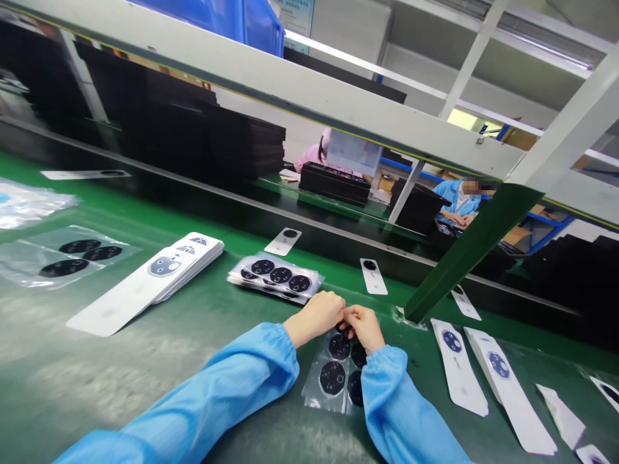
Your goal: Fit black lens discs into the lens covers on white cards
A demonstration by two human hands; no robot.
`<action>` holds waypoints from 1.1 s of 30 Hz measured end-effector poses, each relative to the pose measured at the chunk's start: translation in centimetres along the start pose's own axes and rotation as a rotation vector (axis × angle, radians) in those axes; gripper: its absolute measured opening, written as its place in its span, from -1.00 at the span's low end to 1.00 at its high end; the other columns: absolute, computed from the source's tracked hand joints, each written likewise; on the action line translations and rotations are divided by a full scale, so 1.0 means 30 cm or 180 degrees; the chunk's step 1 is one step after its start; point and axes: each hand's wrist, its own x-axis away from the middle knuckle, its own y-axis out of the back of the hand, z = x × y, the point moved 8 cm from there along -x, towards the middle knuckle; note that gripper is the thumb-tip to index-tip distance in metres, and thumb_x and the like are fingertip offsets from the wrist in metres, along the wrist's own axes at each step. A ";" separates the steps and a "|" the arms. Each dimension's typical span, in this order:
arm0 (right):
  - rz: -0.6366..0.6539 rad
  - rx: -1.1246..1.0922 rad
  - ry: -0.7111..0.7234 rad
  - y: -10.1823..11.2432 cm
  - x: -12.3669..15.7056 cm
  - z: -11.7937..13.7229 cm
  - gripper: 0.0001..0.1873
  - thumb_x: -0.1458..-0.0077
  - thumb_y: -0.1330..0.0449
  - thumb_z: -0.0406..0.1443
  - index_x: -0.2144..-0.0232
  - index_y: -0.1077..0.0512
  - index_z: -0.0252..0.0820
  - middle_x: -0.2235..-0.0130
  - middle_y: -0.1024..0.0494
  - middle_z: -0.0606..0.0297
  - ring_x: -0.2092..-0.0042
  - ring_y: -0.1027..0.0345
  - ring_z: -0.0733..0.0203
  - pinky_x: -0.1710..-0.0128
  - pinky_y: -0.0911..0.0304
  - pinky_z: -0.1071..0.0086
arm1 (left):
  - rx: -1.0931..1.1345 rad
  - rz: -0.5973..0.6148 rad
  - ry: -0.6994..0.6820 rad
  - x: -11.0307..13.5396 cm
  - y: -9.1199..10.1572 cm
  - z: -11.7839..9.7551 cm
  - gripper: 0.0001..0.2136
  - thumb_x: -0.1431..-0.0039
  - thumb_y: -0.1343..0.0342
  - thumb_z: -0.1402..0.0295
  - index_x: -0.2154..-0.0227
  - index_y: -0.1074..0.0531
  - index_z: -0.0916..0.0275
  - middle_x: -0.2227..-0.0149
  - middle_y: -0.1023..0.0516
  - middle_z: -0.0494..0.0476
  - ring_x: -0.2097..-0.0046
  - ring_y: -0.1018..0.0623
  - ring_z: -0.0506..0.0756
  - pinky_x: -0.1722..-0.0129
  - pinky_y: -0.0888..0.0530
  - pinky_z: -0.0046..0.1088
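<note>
My left hand (pixel 320 314) and my right hand (pixel 365 327) meet with fingertips pinched together, over the far end of a clear plastic sheet (pixel 315 394). Whatever sits between the fingers is hidden. On that sheet are several black round pieces (pixel 332 378) with small holes or marks, and one of them shows partly just beneath my fingers. Both wrists are in blue sleeves. Just beyond my left hand lies a stack of clear bags (pixel 280 276) with more black discs.
Left on the green table (pixel 193 386) are a pile of long white cards (pixel 128 293) and a clear bag with black discs (pixel 65 267). More white cards (pixel 512 386) lie right. A green post (pixel 464 258) rises beyond my right hand. Co-workers (pixel 457 200) sit behind the shelf.
</note>
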 end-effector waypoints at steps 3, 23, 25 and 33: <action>-0.0022 0.0054 0.0010 0.002 -0.004 -0.001 -0.80 -0.19 -0.13 -0.25 0.20 -0.39 -0.28 0.25 -0.49 0.28 0.34 -0.41 0.30 0.38 -0.38 0.37 | -0.0019 0.0060 -0.0089 -0.011 0.002 0.007 -0.74 -0.23 -0.05 0.27 0.09 -0.36 0.29 0.10 -0.45 0.16 0.15 -0.50 0.10 0.17 -0.48 -0.23; 0.0022 -0.0425 -0.0044 0.003 0.004 0.011 -0.80 -0.20 -0.13 -0.25 0.20 -0.39 -0.28 0.27 -0.48 0.30 0.36 -0.40 0.31 0.40 -0.37 0.39 | 0.0304 -0.0045 -0.0119 -0.010 -0.008 0.035 -0.77 -0.23 -0.04 0.27 0.12 -0.38 0.29 0.14 -0.47 0.15 0.19 -0.51 0.08 0.19 -0.49 -0.26; 0.0008 -0.0461 -0.0051 0.004 0.004 0.013 -0.79 -0.20 -0.12 -0.23 0.21 -0.39 -0.29 0.28 -0.48 0.30 0.37 -0.40 0.32 0.42 -0.37 0.40 | 0.0321 -0.0062 -0.0120 -0.004 -0.005 0.034 -0.77 -0.23 -0.04 0.27 0.13 -0.38 0.29 0.14 -0.47 0.14 0.19 -0.51 0.08 0.19 -0.49 -0.26; 0.0028 -0.0399 -0.0088 0.003 0.006 0.014 -0.81 -0.20 -0.13 -0.25 0.21 -0.39 -0.29 0.27 -0.48 0.30 0.35 -0.41 0.31 0.40 -0.37 0.39 | 0.0398 -0.0061 -0.0134 0.013 -0.016 0.032 -0.78 -0.23 -0.04 0.28 0.14 -0.39 0.30 0.15 -0.48 0.14 0.18 -0.51 0.08 0.18 -0.48 -0.25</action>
